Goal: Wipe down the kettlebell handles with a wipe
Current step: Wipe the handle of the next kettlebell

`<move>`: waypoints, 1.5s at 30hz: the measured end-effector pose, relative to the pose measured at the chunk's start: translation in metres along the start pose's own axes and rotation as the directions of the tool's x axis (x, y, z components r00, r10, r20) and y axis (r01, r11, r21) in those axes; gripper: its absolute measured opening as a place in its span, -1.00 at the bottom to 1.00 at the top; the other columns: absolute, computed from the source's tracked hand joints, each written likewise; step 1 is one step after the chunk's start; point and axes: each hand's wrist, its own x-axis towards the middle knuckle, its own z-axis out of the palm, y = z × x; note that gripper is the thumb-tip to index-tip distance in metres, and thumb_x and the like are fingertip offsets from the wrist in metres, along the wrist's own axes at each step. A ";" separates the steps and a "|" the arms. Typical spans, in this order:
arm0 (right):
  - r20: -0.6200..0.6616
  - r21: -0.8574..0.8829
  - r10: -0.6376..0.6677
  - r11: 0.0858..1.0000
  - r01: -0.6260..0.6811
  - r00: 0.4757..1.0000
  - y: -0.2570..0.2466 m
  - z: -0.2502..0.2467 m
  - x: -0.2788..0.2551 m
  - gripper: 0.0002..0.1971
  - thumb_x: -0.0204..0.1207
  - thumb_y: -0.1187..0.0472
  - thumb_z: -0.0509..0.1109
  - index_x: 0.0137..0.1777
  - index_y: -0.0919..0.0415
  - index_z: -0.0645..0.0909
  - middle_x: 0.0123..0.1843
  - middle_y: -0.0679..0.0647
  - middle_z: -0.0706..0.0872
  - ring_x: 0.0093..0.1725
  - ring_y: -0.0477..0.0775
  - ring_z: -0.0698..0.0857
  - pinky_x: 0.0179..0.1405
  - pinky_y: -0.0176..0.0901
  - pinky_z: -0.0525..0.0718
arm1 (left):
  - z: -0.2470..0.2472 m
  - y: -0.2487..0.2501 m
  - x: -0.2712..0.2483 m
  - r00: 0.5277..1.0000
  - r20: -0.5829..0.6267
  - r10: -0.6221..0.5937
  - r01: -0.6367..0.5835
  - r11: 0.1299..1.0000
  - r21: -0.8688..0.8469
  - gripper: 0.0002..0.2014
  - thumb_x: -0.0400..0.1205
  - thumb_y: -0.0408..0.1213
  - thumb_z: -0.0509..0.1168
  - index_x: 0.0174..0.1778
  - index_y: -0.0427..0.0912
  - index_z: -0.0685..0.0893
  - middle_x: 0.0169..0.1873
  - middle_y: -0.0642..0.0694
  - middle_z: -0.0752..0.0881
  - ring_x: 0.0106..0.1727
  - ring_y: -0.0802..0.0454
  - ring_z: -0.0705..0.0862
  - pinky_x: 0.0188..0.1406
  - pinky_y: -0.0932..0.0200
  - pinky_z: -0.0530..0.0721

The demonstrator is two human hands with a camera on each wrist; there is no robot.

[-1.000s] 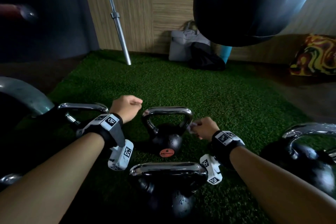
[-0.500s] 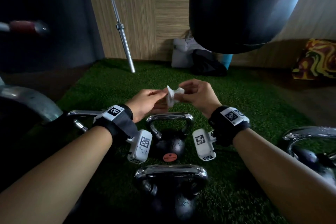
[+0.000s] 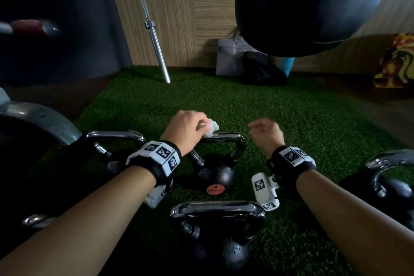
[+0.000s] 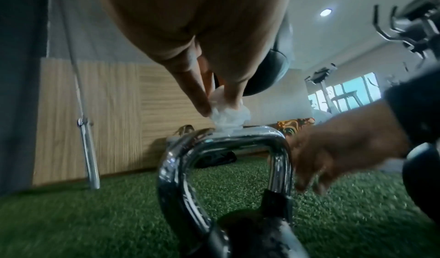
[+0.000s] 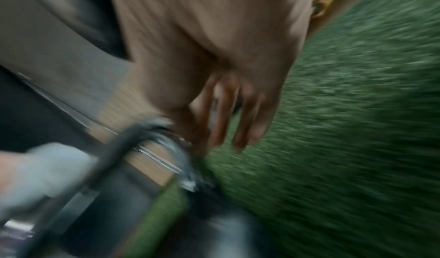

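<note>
A small black kettlebell [image 3: 216,176] with a chrome handle [image 3: 228,138] stands on the green turf in the middle of the head view. My left hand [image 3: 190,127] pinches a crumpled white wipe [image 3: 211,129] and presses it on the top bar of that handle. The left wrist view shows the wipe [image 4: 229,117] between thumb and fingers, touching the handle [image 4: 250,136]. My right hand [image 3: 265,133] hovers just right of the handle with loosely curled fingers and holds nothing. The right wrist view is blurred; there the fingers [image 5: 238,122] hang down beside the handle [image 5: 171,141].
A larger kettlebell [image 3: 220,231] stands nearest me, another [image 3: 114,154] at the left, one [image 3: 389,177] at the right. A black punching bag [image 3: 309,4] hangs overhead. A barbell [image 3: 152,27] leans on the wooden wall. Bags [image 3: 251,67] lie at the back.
The wipe passed from both hands into the left hand alone, which came down onto the small kettlebell's handle. The right hand let go and moved right and down.
</note>
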 end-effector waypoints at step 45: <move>0.474 -0.067 -0.109 0.985 0.160 0.874 0.063 0.026 -0.018 -0.76 0.24 0.29 0.78 -0.24 0.07 0.77 -0.25 -0.01 0.84 -0.27 -0.08 0.75 -0.19 -0.18 0.68 | 0.060 -0.068 -0.050 0.824 0.233 -0.517 0.566 0.778 -0.274 -0.80 0.58 0.03 0.53 -0.17 -0.01 0.93 -0.40 0.12 0.85 -0.29 0.38 0.77 -0.17 0.35 0.64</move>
